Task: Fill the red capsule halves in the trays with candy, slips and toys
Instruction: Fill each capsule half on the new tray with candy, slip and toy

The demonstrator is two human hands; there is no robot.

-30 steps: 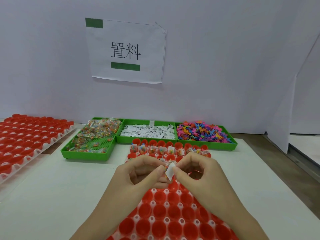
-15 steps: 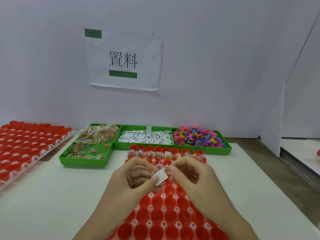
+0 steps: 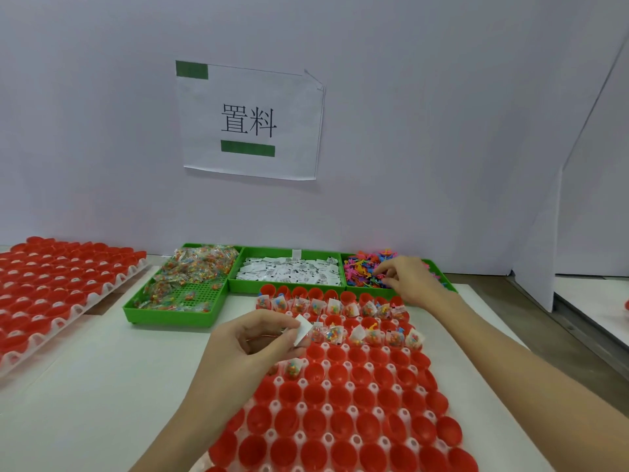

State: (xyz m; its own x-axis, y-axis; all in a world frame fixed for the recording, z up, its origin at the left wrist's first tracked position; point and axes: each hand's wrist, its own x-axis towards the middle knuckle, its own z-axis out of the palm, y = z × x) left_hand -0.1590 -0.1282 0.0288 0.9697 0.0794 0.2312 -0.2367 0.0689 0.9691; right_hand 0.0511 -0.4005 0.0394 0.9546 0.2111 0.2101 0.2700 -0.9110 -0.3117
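A tray of red capsule halves point(image 3: 343, 400) lies in front of me; its two far rows hold candy bags, slips and toys. My left hand point(image 3: 258, 338) hovers over the tray's left edge and pinches a white paper slip point(image 3: 303, 330) between thumb and fingers, with small candy bags tucked in the palm. My right hand point(image 3: 408, 279) reaches into the green bin of coloured plastic toys point(image 3: 360, 270), its fingertips curled down among them; whether it grips one is hidden. The green slip bin point(image 3: 289, 272) and the green candy bin point(image 3: 183, 284) stand to the left.
A second tray of red capsule halves point(image 3: 58, 287) sits at the far left on a lower surface. A white wall with a paper sign point(image 3: 250, 120) stands behind the bins. A white partition point(image 3: 537, 260) closes the right side.
My hands were together over the tray, both on the slip. My right hand has let go and reached out to the toy bin; my left hand keeps the slip.
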